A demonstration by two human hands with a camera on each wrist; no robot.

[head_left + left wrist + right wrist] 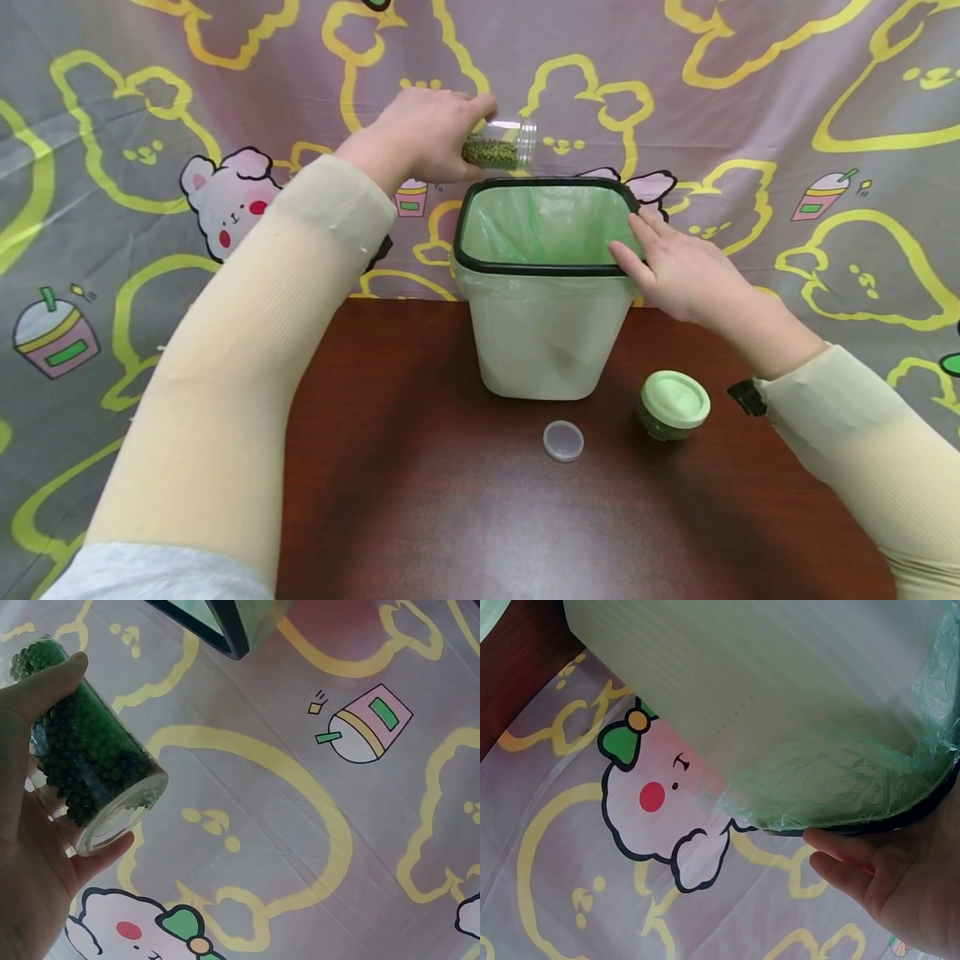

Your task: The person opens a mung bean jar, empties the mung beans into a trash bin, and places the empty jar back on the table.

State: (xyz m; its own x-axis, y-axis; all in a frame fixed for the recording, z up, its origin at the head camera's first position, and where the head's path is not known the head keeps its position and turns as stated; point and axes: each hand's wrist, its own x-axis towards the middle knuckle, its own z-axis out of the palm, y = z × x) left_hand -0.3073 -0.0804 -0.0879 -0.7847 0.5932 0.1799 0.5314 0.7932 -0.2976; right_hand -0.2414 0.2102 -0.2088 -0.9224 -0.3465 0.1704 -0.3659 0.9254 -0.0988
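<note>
Item 1: clear jar (498, 150), pt.-filled w/ sm. round green beans (90, 750); on its side, threaded mouth twd. R, by rear L corner of bin rim; exact ht. over rim can't tell.
Item 2: L hand (427, 133), thumb & fingers curled round jar.
Item 3: bin (551, 333), pale, upright on dk. brown table (420, 500); blk. rim (540, 269), green liner (517, 221) inside.
Item 4: R hand (686, 271), thumb & fingers spread apart, resting on rim at R side.
Item 5: translucent lid (563, 441), sm., flat on table in front of bin.
Item 6: tub (663, 427), dk. contents, pale green cap (676, 398) on; R of lid, apart from it.
Item 7: cloth (285, 108) behind, printed: yellow-outline figures, rabbits w/ red cheeks, pink cups w/ label-like green panels; T-shaped mark on rabbit face, R wrist view.

View diffs.: L wrist gives jar's round base & thumb across its side, plus one rim corner; head has hand over the base end. R wrist gives bin's outer wall w/ fine ribs, row of tiny dots, liner folded over outside; fingertips at rim edge. Head alone has loose lid & jar mouth.
</note>
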